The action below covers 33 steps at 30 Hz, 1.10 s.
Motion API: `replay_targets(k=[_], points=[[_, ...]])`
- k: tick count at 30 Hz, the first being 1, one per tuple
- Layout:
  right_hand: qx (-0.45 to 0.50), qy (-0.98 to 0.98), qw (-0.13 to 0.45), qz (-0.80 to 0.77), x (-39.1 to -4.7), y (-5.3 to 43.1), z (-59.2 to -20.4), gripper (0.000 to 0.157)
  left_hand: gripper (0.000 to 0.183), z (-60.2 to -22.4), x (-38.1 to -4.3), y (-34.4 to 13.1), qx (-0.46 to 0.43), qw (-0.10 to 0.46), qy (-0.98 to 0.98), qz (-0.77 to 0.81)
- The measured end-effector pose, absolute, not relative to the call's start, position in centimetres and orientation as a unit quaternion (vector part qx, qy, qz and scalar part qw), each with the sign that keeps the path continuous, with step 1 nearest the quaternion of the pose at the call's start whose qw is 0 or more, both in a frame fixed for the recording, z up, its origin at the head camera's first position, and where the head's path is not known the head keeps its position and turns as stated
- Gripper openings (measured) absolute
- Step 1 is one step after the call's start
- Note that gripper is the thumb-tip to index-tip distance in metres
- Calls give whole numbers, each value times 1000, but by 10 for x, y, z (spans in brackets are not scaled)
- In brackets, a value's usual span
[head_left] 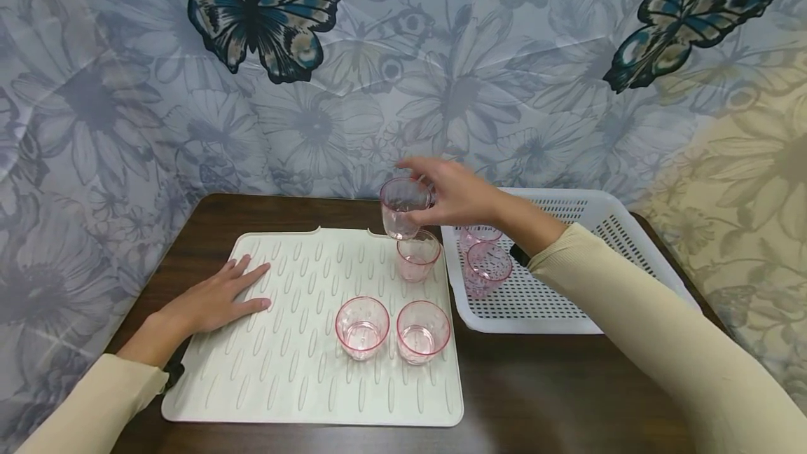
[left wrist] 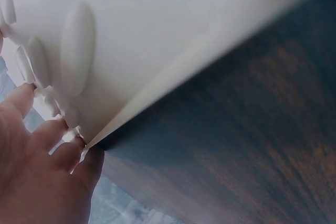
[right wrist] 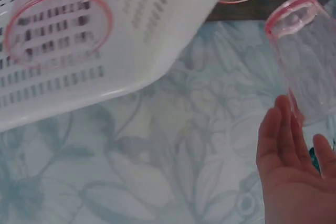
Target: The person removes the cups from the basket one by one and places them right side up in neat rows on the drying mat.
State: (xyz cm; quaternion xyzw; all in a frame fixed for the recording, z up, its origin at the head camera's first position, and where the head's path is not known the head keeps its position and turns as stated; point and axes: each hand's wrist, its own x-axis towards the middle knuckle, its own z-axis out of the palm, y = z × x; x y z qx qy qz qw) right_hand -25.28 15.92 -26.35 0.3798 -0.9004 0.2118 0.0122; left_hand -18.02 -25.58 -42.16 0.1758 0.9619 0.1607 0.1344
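My right hand [head_left: 450,193] grips a clear glass with a pink rim [head_left: 397,214], held above the far right part of the white ridged drying mat [head_left: 277,387]. The right wrist view shows that glass tilted at the fingertips. Just below it, another pink-rimmed glass [head_left: 417,268] stands on the mat and is partly overlapped. Nearer the front, two more glasses stand side by side, the left one [head_left: 362,324] and the right one [head_left: 423,331]. My left hand [head_left: 211,300] rests on the mat's left edge with fingers spread; the left wrist view shows its fingers along that edge.
A white perforated basket [head_left: 536,325] sits to the right, partly covered by my right forearm. Inside its left side are pink-rimmed glasses, one in front [head_left: 488,265] and one behind [head_left: 482,232]. The dark wooden table [head_left: 536,398] meets a butterfly-patterned cloth [head_left: 378,111] at the back.
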Motion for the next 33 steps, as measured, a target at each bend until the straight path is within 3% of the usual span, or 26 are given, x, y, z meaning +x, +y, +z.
replay_targets(k=[18,33], points=[[350,-911,-114,185,-264,107,-289,87,82,-423,-183,-255,173,141,963,150],[360,-908,-178,122,-267,89,-317,80,82,-422,-183,-255,166,144,963,158]])
